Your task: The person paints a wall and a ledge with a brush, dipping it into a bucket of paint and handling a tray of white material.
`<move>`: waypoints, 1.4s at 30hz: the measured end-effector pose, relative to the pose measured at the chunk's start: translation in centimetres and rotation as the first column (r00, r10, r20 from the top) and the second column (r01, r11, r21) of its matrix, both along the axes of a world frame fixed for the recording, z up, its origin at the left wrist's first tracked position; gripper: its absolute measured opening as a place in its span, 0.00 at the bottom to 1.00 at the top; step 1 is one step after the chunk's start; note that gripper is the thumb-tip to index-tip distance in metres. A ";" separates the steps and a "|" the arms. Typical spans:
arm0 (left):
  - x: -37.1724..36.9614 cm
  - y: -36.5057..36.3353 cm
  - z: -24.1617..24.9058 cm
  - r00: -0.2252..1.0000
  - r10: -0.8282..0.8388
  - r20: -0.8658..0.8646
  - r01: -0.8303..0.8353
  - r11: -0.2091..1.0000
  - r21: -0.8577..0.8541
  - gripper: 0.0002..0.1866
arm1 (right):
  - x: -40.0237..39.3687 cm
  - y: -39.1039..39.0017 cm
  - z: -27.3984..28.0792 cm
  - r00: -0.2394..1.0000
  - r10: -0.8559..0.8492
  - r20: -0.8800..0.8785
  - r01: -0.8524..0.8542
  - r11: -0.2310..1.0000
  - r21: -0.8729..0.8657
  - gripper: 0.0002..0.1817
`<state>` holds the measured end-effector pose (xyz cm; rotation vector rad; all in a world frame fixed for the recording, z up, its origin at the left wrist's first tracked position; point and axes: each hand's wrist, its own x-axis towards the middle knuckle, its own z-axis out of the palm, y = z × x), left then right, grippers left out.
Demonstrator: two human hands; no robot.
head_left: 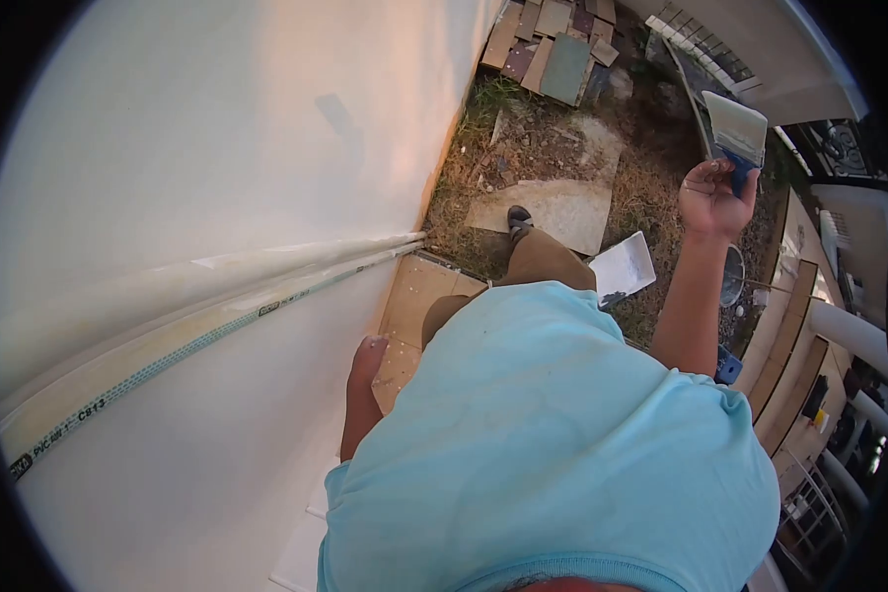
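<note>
My right hand (717,200) is raised at the right, its fingers closed around the blue handle of a wide putty knife (737,126). The knife's broad whitish blade points up, away from the wall. At the lower left my left hand (368,357) hangs beside my body near the white wall (217,128); its fingers are mostly hidden, and I cannot see anything in it. A white tray (626,268) with dark marks on its near edge is beside my leg, below my right hand.
Two pipes run along the wall, one a PVC pipe (197,345) with a printed green band. Stacked boards and tiles (553,44) lie at the far end of the grassy ground. A bucket (732,274) stands at right, near steps (794,316). A flat slab (572,212) lies underfoot.
</note>
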<state>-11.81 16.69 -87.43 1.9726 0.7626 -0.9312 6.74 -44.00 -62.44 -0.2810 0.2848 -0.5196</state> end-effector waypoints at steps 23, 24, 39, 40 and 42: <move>24.2 -19.3 -5.6 0.962 -0.260 -0.079 0.256 0.965 -0.062 0.22 | 11.7 -18.3 -0.4 0.951 -0.309 0.023 0.308 0.931 -0.195 0.17; 25.5 -19.5 -8.9 0.958 -0.279 -0.070 0.275 0.959 -0.070 0.22 | 12.9 -18.4 -0.2 0.940 -0.340 0.002 0.335 0.924 -0.184 0.17; 66.1 -37.9 -6.9 0.765 -0.581 0.278 0.585 0.807 0.075 0.23 | 26.8 -28.3 -5.0 0.915 -0.398 0.061 0.403 0.904 -0.139 0.22; 67.4 -39.0 -5.7 0.727 -0.620 0.294 0.614 0.780 0.126 0.23 | 27.2 -29.3 -5.5 0.907 -0.416 0.056 0.420 0.898 -0.131 0.22; 69.2 -39.8 -6.1 0.692 -0.657 0.299 0.635 0.751 0.179 0.23 | 27.9 -31.7 -6.8 0.934 -0.352 0.069 0.357 0.930 -0.090 0.17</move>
